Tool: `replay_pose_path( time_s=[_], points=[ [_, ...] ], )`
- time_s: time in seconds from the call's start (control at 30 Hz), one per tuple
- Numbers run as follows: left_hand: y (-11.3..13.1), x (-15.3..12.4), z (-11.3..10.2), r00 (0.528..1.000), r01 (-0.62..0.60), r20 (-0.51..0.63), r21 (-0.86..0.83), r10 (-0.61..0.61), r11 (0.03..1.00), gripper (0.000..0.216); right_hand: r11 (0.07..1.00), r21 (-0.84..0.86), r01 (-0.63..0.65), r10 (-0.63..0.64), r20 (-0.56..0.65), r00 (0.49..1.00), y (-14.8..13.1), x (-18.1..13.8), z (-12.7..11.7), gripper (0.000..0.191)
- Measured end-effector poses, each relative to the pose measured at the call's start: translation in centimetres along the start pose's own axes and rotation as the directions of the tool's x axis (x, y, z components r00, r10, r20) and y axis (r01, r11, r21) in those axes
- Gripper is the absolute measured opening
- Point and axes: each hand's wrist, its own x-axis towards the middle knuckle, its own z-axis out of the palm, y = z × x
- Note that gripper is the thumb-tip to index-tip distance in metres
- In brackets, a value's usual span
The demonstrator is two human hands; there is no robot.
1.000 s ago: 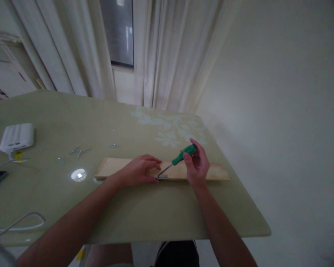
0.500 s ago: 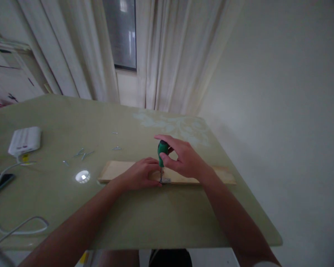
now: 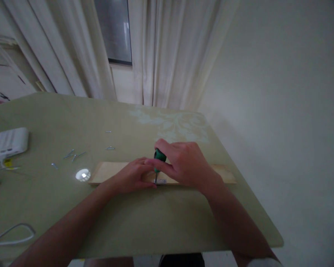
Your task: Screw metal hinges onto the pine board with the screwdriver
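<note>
While near-upright, screwdriver (image 3: 159, 155) inside right hand (image 3: 185, 163).

The left hand (image 3: 133, 177) and the right hand (image 3: 183, 163) are both bare, with slender fingers (image 3: 141, 162). The left forearm (image 3: 71, 222) and right forearm (image 3: 231, 218) are likewise uncovered, slim at the far end and broader towards the near edge. At the near right, a pale grey, rounded patch (image 3: 264, 263) looks like a sleeve edge, mostly cut off. What seems a bare leg (image 3: 108, 262) shows near, left of centre.

A home: curtains (image 3: 178, 55), flowered table (image 3: 128, 218)
</note>
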Motion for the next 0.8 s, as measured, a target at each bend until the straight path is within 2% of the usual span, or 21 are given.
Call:
replay_pose_path(
  time_s=[0.13, 0.3, 0.4, 0.47, 0.53, 0.7, 0.8],
  points=[
    [0.1, 0.0, 0.0, 0.999, 0.02, 0.031, -0.027, -0.019, 0.999, 0.03, 0.995, 0.088, 0.042, -0.044, 0.026, 0.999, -0.2, -0.4, -0.2, 0.038],
    [0.0, -0.1, 0.3, 0.999, 0.035, 0.007, -0.043, -0.035, 0.998, 0.023, 0.971, 0.184, 0.15, -0.157, 0.025, 0.987, -0.4, -0.7, -0.4, 0.039],
    [-0.1, -0.1, 0.4, 1.0, 0.028, -0.003, -0.013, -0.028, 1.0, 0.027, 0.989, 0.141, 0.052, -0.059, 0.046, 0.997, -0.4, -0.4, -0.3, 0.039],
    [-0.1, -0.1, 0.3, 1.0, 0.014, -0.006, 0.005, -0.014, 1.0, 0.03, 0.996, 0.057, -0.066, 0.063, 0.054, 0.997, -0.5, 0.0, 0.0, 0.046],
    [-0.1, 0.0, 0.2, 1.0, -0.013, -0.004, 0.019, 0.013, 1.0, 0.032, 0.993, 0.001, -0.118, 0.118, 0.036, 0.992, -0.5, 0.3, 0.4, 0.053],
    [0.0, 0.0, 0.3, 0.999, -0.032, -0.012, 0.026, 0.032, 0.999, 0.028, 0.999, 0.012, 0.034, -0.034, 0.001, 0.999, 0.1, 0.7, 0.7, 0.037],
    [0.2, -0.2, 0.4, 1.0, 0.021, -0.007, 0.029, -0.021, 0.999, 0.026, 0.954, 0.132, 0.27, -0.269, -0.024, 0.963, 0.5, 0.7, 0.4, 0.026]
  ],
)
